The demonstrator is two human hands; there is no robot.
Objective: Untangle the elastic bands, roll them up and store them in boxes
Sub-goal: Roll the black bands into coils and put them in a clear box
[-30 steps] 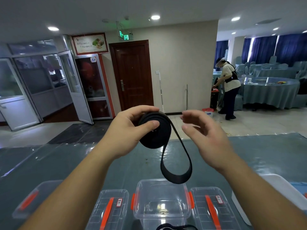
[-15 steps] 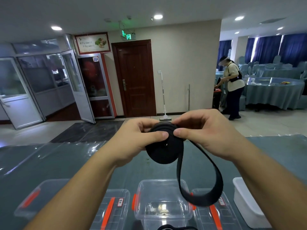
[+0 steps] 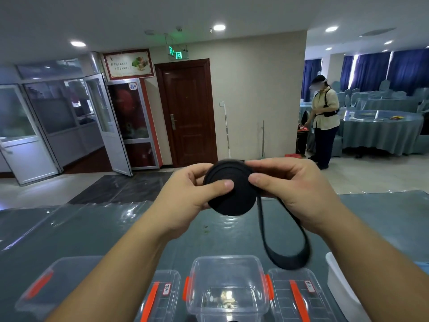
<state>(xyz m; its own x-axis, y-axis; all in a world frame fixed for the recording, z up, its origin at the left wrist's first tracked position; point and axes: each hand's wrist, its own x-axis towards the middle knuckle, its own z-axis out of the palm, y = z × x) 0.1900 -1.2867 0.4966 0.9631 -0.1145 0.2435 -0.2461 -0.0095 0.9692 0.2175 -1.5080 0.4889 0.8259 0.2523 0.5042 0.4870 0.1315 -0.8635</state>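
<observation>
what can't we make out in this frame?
Head view only:
- Black band roll: far side hidden behind the roll; the left hand and right hand cover its edges.
- Hanging loop: motion-blurred.
- Open clear box: contents unclear, bottom edge crops it.
- Lid labels: too small to read.

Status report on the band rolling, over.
Left hand and right hand both pinch the rolled black band. Loose loop hangs unrolled. Open clear box waits below. Nothing in the way.
</observation>
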